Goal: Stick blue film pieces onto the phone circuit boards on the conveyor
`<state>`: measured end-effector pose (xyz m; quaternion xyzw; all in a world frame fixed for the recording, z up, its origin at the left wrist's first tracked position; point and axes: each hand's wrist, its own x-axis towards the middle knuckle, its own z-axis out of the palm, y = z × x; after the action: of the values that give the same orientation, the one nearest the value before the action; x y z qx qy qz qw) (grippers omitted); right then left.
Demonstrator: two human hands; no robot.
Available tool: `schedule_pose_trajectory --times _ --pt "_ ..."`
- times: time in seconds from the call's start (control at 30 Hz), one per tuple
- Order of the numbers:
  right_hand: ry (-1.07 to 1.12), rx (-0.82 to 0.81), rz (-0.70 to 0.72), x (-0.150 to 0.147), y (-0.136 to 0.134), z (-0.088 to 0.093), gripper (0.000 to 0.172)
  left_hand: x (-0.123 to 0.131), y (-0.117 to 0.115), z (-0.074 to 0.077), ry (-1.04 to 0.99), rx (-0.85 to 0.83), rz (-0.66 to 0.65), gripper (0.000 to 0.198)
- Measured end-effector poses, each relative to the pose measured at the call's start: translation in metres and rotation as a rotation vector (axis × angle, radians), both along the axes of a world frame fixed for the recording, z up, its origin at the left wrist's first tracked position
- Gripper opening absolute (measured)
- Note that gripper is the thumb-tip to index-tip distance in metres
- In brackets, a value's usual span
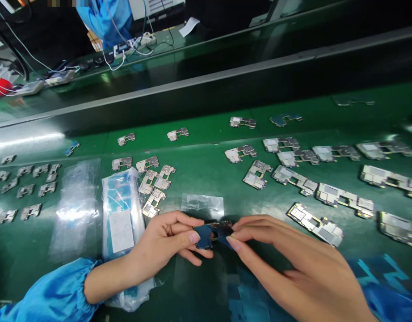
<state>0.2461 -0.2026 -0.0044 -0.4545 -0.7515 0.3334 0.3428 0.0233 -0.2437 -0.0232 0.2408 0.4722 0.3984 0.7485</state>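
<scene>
A small blue circuit board (203, 237) is held up over the green work surface, its blue face towards me. My left hand (159, 239) grips its left end between thumb and fingers. With thumb and forefinger, my right hand (286, 255) pinches the board's right end, where a dark part shows; whether a film lies there I cannot tell. Just behind the board is a small transparent plastic sheet (202, 205). By my left forearm lies a plastic bag (120, 192) of blue film with a white label (121, 231). Blue film pieces (249, 297) lie below my right hand.
Several silvery circuit boards (315, 223) spread across the right, with a cluster of boards (152, 202) left of centre and smaller boards (31, 211) far left. Transparent bags (77, 201) lie left. Behind a raised ledge (179, 87) are cables, a power strip (122, 48) and a person's blue sleeve (108, 20).
</scene>
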Motion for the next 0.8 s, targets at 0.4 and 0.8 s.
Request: schedule_pose_trajectory --times 0.4,0.8 --pt "0.264 -0.581 -0.093 0.0 0.011 0.001 0.021 -0.003 0.001 0.001 -0.042 0.013 0.005 0.029" --pt "0.233 -0.585 -0.054 0.004 0.021 0.001 0.021 -0.008 0.001 -0.007 -0.256 -0.013 -0.043 0.027"
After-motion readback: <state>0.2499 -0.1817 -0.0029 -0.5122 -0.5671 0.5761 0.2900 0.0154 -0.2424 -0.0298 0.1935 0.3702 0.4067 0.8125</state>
